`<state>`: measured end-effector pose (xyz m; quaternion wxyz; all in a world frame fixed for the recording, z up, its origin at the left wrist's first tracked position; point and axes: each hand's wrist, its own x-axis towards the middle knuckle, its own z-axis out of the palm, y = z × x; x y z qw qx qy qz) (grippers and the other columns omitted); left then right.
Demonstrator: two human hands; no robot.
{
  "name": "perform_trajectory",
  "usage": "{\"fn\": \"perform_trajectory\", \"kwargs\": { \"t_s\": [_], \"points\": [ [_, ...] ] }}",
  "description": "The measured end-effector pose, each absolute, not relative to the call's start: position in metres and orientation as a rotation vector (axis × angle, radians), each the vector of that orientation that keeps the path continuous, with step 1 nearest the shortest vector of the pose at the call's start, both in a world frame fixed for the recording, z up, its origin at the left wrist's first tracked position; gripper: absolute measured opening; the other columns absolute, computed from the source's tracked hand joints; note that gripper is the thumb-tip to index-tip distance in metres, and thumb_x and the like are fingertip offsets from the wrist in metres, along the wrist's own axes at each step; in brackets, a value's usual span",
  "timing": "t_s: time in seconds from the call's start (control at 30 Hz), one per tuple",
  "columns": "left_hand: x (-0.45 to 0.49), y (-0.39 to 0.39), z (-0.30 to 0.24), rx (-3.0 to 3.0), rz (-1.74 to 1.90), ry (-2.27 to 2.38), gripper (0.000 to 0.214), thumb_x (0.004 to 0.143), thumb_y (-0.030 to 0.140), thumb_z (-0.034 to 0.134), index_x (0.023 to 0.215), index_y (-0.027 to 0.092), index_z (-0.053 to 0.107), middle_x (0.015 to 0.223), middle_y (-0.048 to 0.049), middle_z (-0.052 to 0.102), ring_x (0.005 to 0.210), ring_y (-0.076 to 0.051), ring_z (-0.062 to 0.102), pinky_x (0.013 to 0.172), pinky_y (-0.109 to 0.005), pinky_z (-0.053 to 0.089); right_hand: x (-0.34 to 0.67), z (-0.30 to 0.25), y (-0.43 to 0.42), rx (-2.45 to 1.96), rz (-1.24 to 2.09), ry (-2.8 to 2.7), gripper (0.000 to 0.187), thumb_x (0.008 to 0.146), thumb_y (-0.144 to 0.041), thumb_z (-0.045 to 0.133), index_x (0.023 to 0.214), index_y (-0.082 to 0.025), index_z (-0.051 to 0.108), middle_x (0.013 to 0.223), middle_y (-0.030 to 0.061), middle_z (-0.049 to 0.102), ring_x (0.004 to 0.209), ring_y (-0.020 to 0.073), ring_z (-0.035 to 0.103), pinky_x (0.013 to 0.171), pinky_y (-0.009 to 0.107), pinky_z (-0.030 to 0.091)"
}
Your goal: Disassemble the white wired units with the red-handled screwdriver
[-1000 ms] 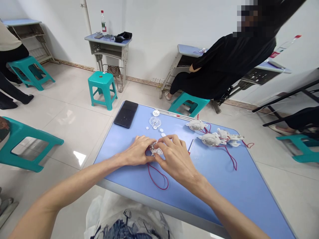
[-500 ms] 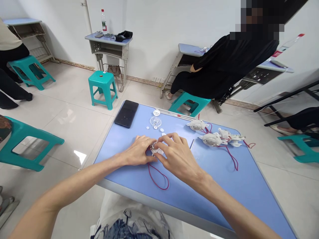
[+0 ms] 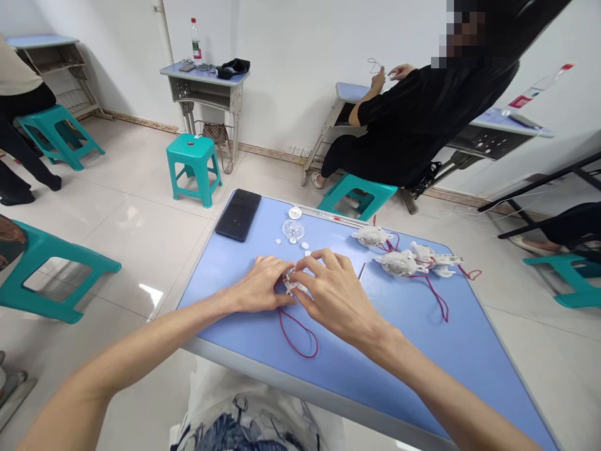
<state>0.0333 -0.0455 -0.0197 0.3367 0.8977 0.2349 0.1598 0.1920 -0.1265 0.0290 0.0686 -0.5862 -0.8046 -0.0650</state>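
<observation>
My left hand (image 3: pixel 257 286) and my right hand (image 3: pixel 331 290) meet over a small white plastic part (image 3: pixel 293 282) on the blue table (image 3: pixel 422 351). Both sets of fingers pinch it from either side, so most of it is hidden. A red wire loop (image 3: pixel 297 331) trails from it toward me. Small white discs and a clear round piece (image 3: pixel 293 230) lie just beyond my hands.
A black phone (image 3: pixel 238 215) lies at the table's far left corner. Three similar white parts with red wires (image 3: pixel 399 262) sit at the far right. A person in black sits on a teal stool (image 3: pixel 357 194) beyond the table. More teal stools (image 3: pixel 193 164) and desks stand around.
My hands stay on the white part with only slight finger shifts. The person in black has raised both hands above the desk behind.
</observation>
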Motion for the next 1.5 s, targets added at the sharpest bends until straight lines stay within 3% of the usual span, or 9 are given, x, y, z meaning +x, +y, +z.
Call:
{"fn": "perform_trajectory", "kwargs": {
  "t_s": [0.33,0.5,0.67,1.5],
  "points": [
    [0.033,-0.045,-0.019,2.339,0.400,0.615,0.039,0.081,0.036,0.069,0.114,0.020,0.056,0.099,-0.0045,0.063,0.094,-0.023,0.055,0.084,-0.037,0.038,0.191,0.027,-0.127,-1.744,-0.264,-2.392,0.009,0.085,-0.025,0.066,0.091,-0.023,0.073,0.098,0.0060,0.070,0.102,0.0265,0.049,0.083,0.040,0.032],
    [0.032,-0.046,-0.019,2.347,0.420,0.610,0.038,0.080,0.036,0.070,0.111,0.018,0.057,0.100,-0.0052,0.063,0.097,-0.024,0.055,0.086,-0.037,0.039,0.184,0.027,-0.134,-1.743,-0.505,-2.356,0.012,0.086,-0.023,0.063,0.091,-0.018,0.072,0.098,0.0081,0.070,0.101,0.0280,0.049,0.086,0.041,0.031],
    [0.032,-0.046,-0.018,2.335,0.407,0.608,0.046,0.082,0.036,0.068,0.122,0.019,0.054,0.109,-0.0076,0.062,0.103,-0.025,0.054,0.091,-0.039,0.039,0.180,0.025,-0.141,-1.748,-0.661,-2.275,0.017,0.088,-0.027,0.060,0.084,-0.016,0.073,0.096,0.0102,0.071,0.099,0.0283,0.050,0.088,0.043,0.031],
    [0.032,-0.045,-0.019,2.352,0.415,0.612,0.052,0.079,0.035,0.073,0.124,0.017,0.053,0.113,-0.0081,0.063,0.106,-0.026,0.054,0.093,-0.039,0.040,0.184,0.015,-0.144,-1.745,-0.609,-2.228,0.009,0.086,-0.024,0.064,0.084,-0.019,0.072,0.086,0.0061,0.070,0.092,0.0259,0.049,0.089,0.043,0.029]
  ]
}}
